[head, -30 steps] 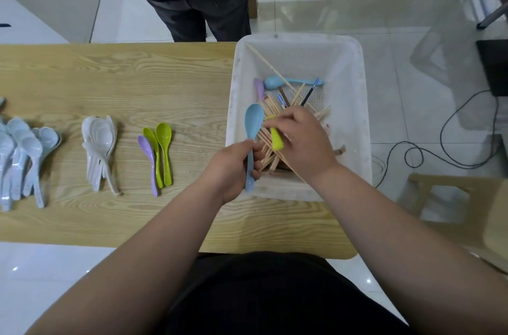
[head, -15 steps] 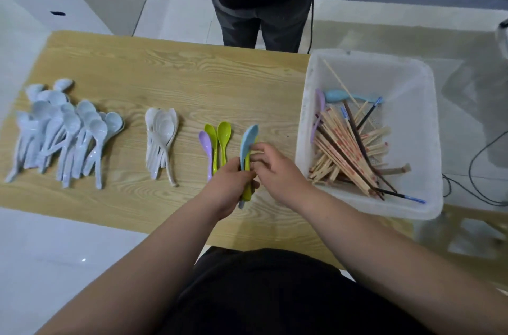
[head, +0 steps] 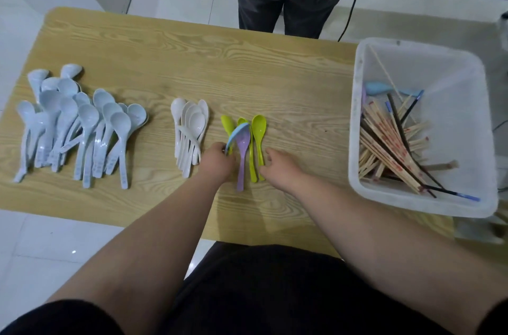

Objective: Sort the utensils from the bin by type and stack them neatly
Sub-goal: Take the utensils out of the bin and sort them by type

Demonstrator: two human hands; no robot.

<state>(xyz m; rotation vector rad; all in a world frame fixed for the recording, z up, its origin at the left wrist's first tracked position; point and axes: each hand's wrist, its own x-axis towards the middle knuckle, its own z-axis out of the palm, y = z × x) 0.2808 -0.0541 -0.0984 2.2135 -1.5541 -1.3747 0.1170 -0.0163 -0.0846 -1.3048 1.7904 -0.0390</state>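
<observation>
Sorted on tabletop (head: 247, 73): pale-blue spoons (head: 82, 126), white spoons (head: 192, 126), coloured spoons (head: 259, 128). Left hand (head: 217, 163) fingers grip blue spoon (head: 237, 132); right hand (head: 279, 171) fingers loose, hold unclear. Bin (head: 354, 142) remainder: chopsticks (head: 390, 148), stray spoon (head: 376, 87).

No legible text. Red printed marks on wooden chopsticks (head: 390, 148) in bin (head: 354, 115), right of right hand (head: 280, 169) fingers (head: 268, 153): too small to read. Faint blue print on handles of pale blue spoons (head: 90, 142), well left of left hand (head: 218, 163) fingers (head: 220, 148): unreadable.
</observation>
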